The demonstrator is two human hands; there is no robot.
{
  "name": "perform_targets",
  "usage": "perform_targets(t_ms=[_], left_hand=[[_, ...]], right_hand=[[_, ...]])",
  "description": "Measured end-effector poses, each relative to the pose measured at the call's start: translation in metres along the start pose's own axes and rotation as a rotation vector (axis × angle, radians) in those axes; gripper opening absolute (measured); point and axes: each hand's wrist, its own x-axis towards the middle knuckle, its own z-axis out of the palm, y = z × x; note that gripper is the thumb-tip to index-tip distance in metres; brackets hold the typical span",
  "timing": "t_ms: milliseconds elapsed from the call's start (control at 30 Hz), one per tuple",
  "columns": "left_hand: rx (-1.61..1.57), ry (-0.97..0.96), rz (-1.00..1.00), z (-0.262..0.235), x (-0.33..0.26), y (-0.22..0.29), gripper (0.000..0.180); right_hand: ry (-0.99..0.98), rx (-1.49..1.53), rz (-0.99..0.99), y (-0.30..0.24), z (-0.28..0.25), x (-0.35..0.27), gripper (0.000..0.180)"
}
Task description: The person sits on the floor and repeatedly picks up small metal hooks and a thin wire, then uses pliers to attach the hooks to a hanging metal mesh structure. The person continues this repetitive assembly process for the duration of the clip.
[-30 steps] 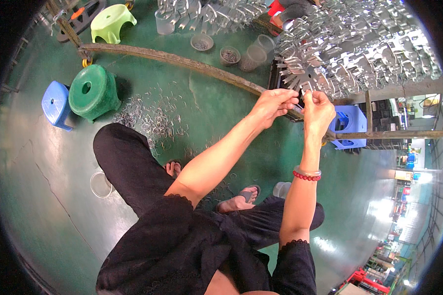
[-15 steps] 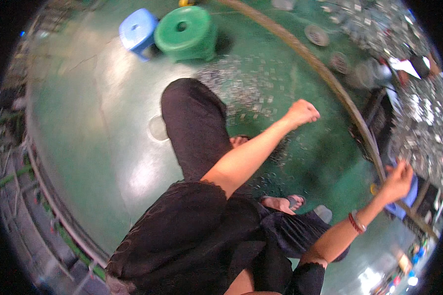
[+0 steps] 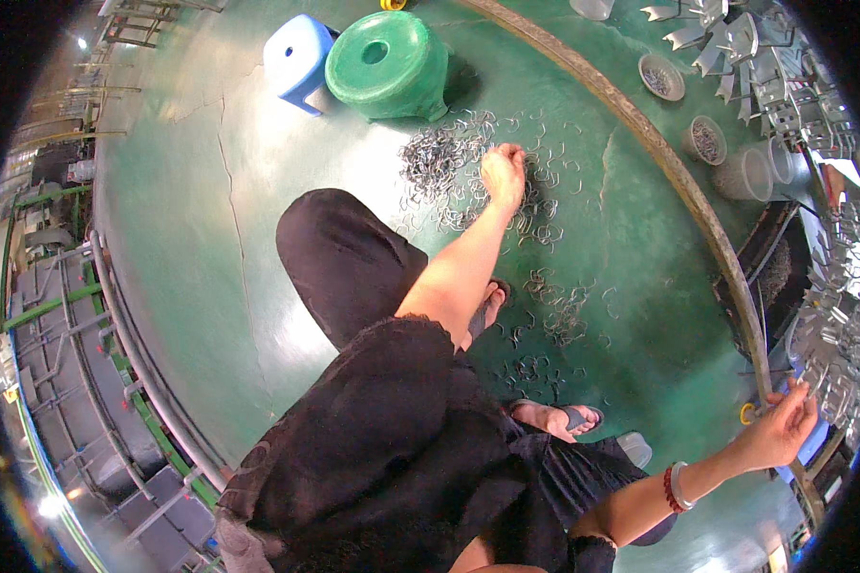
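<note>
A heap of small bent metal clips (image 3: 440,158) lies scattered over the green floor (image 3: 210,239). My left hand (image 3: 504,177) reaches down onto that heap, fingers curled into the clips; whether it grips any is hidden. My right hand (image 3: 784,425), with a red bracelet at the wrist, is stretched out to the right beside the curved metal rail (image 3: 640,143), fingers apart and holding nothing. More loose clips (image 3: 559,310) lie near my sandalled foot (image 3: 554,415).
A green round stool (image 3: 387,62) and a blue stool (image 3: 299,57) stand beyond the heap. Small tubs of parts (image 3: 705,138) and a clear cup (image 3: 745,172) sit past the rail. Shiny hanging metal parts (image 3: 831,334) crowd the right; pipe racks (image 3: 67,382) line the left.
Both hands left the hanging parts at the rail. My view swung down to the floor, and my left hand dropped from mid-air onto the clip heap. The right hand stayed out by the rail.
</note>
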Motion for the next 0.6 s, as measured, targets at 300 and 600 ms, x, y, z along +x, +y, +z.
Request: perform_targets(t_ms=[300, 600], left_hand=[[0.19, -0.223, 0.552, 0.021, 0.04, -0.007, 0.011], [0.145, -0.221, 0.549, 0.043, 0.023, 0.016, 0.011]], right_hand=[[0.037, -0.108, -0.035, 0.004, -0.006, 0.003, 0.02], [0.008, -0.136, -0.068, 0.008, -0.008, 0.003, 0.022]])
